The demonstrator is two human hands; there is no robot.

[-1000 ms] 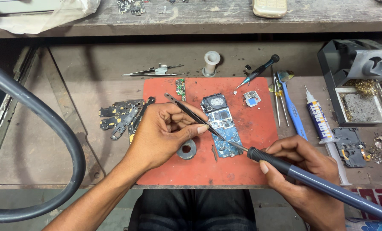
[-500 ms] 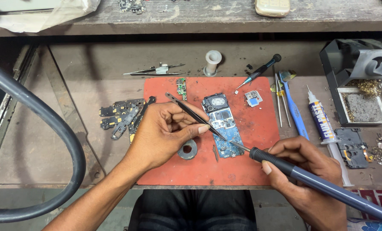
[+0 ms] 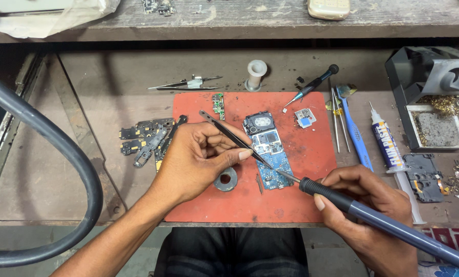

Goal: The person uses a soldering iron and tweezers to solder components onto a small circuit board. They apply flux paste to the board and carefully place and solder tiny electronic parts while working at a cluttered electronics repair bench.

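While one board (image 3: pixel 271 154) lies on the red mat (image 3: pixel 198 205), the left hand (image 3: pixel 196 161) pinches one pair of tweezers (image 3: pixel 229 134) and the right hand (image 3: pixel 365 213) grips one iron (image 3: pixel 373 218), both tips meeting on it.

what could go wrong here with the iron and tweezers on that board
The iron tip and tweezers meet at one spot on the blue board, so a slip might bridge nearby parts. The board lies loose on the red mat and could shift. The left hand sits close to the hot tip, so a burn seems possible.
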